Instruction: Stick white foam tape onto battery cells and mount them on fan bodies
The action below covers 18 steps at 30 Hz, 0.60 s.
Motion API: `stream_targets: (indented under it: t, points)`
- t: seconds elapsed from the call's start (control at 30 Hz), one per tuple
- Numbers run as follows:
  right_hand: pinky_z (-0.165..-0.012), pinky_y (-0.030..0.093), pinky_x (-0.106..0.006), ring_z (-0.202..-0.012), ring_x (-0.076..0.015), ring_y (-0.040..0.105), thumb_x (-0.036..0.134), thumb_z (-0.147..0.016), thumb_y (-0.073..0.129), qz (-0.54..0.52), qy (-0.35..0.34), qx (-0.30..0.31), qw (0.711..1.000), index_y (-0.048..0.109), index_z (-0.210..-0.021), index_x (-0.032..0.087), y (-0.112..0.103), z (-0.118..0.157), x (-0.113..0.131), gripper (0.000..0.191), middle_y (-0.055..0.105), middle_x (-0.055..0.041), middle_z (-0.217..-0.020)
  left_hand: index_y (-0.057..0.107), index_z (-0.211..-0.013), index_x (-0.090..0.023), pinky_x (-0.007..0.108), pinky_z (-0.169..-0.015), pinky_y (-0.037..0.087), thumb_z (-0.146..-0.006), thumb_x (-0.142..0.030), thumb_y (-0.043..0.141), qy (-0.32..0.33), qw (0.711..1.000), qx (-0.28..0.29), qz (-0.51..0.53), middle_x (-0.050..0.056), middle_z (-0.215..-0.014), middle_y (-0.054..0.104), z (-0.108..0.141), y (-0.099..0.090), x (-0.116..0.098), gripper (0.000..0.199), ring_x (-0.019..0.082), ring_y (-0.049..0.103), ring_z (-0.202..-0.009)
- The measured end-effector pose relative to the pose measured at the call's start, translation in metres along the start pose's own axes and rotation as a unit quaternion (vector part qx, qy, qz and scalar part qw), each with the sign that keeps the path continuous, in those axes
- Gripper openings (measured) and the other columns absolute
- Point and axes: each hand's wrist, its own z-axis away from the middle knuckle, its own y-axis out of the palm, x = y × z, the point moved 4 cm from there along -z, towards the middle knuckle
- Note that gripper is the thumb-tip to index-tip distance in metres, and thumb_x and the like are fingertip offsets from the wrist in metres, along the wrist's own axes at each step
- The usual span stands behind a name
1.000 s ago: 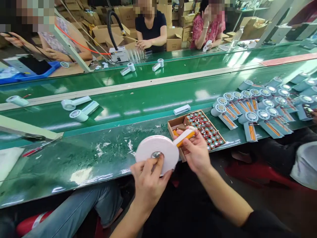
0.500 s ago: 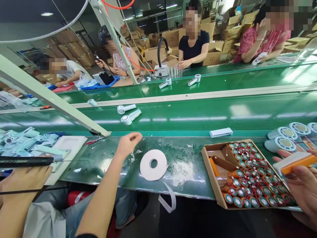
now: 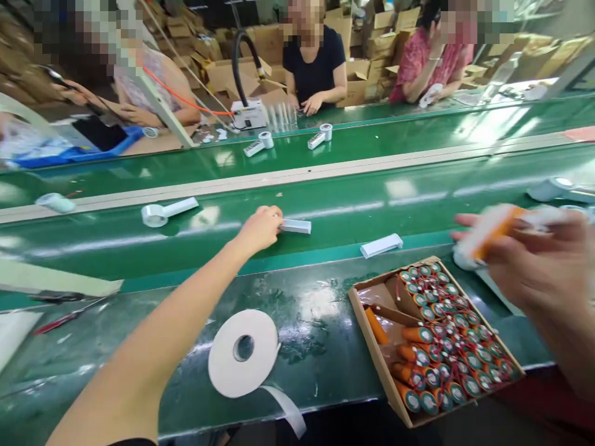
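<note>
Reaching across the green belt (image 3: 353, 210) in the head view, the left hand (image 3: 261, 230) is keeping its fingers curled together, clamped on the near end of a pale blue hollow piece (image 3: 296, 227), whose free end is pointing rightward from the fingertips. The right hand (image 3: 539, 266) is pinching an orange cell (image 3: 502, 235) between thumb and fingers, with at least one finger extending apart beyond it.

As for progress, that cell is wearing a white pad (image 3: 488, 226) along one side, so its padding is looking done, though blur is hiding how evenly the pad is lying. The cell is resting in the fingers, outside any housing, and the pale blue piece is sitting well apart from it, so the two are not being joined. Left of the right fingers and nearer the body, an open box (image 3: 377, 359) is holding many orange cells (image 3: 417, 334) with red wires; no white pads are showing on those whose sides are visible.

The held cell is appearing smooth, bright orange and elongated, its far end blurring. Nearer the body than the left fingers, a white tape roll (image 3: 223, 365) is lying flat, its loose tail (image 3: 288, 409) hanging over the bench edge. Another pale piece (image 3: 382, 246) is lying between the two hands, and a round-headed housing (image 3: 155, 215) is resting left of the left fingers.
</note>
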Motion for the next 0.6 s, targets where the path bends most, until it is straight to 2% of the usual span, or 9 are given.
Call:
stream_targets:
  t: [0.03,0.1,0.13,0.2,0.27,0.37,0.5,0.53,0.6]
  points:
    - [-0.082,0.066,-0.054,-0.112,-0.0302,0.074,0.024,-0.083,0.087,-0.027,-0.015,0.058,0.998,0.068,-0.103,0.047,0.032,-0.017,0.003,0.036,0.076,0.0046,-0.116,0.075,-0.085,-0.021,0.047,-0.112,0.042,-0.084,-0.015,0.058,0.028,1.0,0.004,0.008,0.009,-0.127,0.067,-0.012,0.01,-0.027,0.018,0.03,0.051,-0.128]
    - [-0.084,0.066,-0.05,-0.103,-0.0264,0.077,0.022,-0.085,0.084,-0.04,-0.014,0.173,0.984,0.061,-0.114,0.043,0.089,-0.048,-0.009,0.043,0.079,0.0048,-0.109,0.075,-0.084,-0.022,0.046,-0.111,0.041,-0.086,-0.012,0.054,0.066,0.997,0.01,0.026,0.008,-0.126,0.068,-0.028,0.02,-0.07,0.023,0.029,0.051,-0.128]
    - [-0.085,0.065,-0.048,-0.101,-0.0255,0.078,0.024,-0.085,0.083,-0.025,0.008,0.226,0.974,0.056,-0.125,0.042,0.111,-0.06,-0.022,0.051,0.079,0.0034,-0.108,0.075,-0.083,-0.022,0.045,-0.11,0.042,-0.085,-0.012,0.054,0.078,0.996,0.015,0.036,0.007,-0.125,0.07,-0.034,0.022,-0.085,0.023,0.029,0.052,-0.127]
    - [-0.087,0.063,-0.044,-0.095,-0.0235,0.078,0.03,-0.086,0.081,0.039,0.019,0.312,0.949,0.051,-0.131,0.035,0.143,-0.076,-0.053,0.054,0.079,0.0011,-0.107,0.076,-0.081,-0.022,0.039,-0.106,0.045,-0.084,-0.014,0.059,0.09,0.993,0.035,0.062,0.004,-0.123,0.072,-0.041,0.02,-0.1,0.019,0.026,0.057,-0.122]
    - [-0.087,0.06,-0.04,-0.09,-0.0213,0.076,0.034,-0.089,0.077,0.124,0.008,0.365,0.923,0.052,-0.129,0.03,0.158,-0.083,-0.082,0.048,0.079,0.0007,-0.103,0.077,-0.082,-0.023,0.034,-0.098,0.049,-0.082,-0.022,0.066,0.086,0.99,0.061,0.094,0.001,-0.123,0.075,-0.046,0.014,-0.1,0.011,0.023,0.064,-0.114]
    - [-0.079,0.053,-0.032,-0.082,-0.0186,0.073,0.033,-0.093,0.072,0.231,-0.017,0.397,0.888,0.053,-0.126,0.025,0.165,-0.083,-0.111,0.039,0.078,0.0023,-0.094,0.078,-0.086,-0.025,0.028,-0.087,0.051,-0.081,-0.031,0.071,0.048,0.985,0.078,0.146,-0.003,-0.123,0.076,-0.051,0.005,-0.09,0.011,0.019,0.069,-0.1]
    - [-0.067,0.041,-0.026,-0.074,-0.0183,0.068,0.036,-0.097,0.072,0.355,-0.053,0.416,0.836,0.055,-0.126,0.023,0.168,-0.08,-0.119,0.036,0.074,0.0024,-0.085,0.079,-0.093,-0.026,0.028,-0.083,0.048,-0.086,-0.034,0.067,-0.009,0.983,0.052,0.174,-0.001,-0.11,0.08,-0.053,0.004,-0.089,0.016,0.019,0.07,-0.095]
    - [-0.066,0.039,-0.026,-0.075,-0.0193,0.068,0.038,-0.097,0.072,0.39,-0.068,0.424,0.815,0.056,-0.127,0.023,0.17,-0.079,-0.117,0.036,0.074,0.0012,-0.086,0.079,-0.094,-0.026,0.029,-0.082,0.047,-0.087,-0.034,0.067,-0.017,0.983,0.044,0.177,-0.001,-0.107,0.08,-0.053,0.005,-0.09,0.017,0.02,0.07,-0.093]
    - [-0.065,0.037,-0.027,-0.078,-0.0225,0.069,0.041,-0.099,0.07,0.469,-0.097,0.449,0.754,0.058,-0.128,0.024,0.173,-0.077,-0.114,0.035,0.075,-0.0025,-0.09,0.078,-0.095,-0.025,0.029,-0.08,0.047,-0.088,-0.034,0.065,-0.034,0.983,0.025,0.181,0.0,-0.105,0.08,-0.056,0.007,-0.094,0.017,0.02,0.069,-0.092]
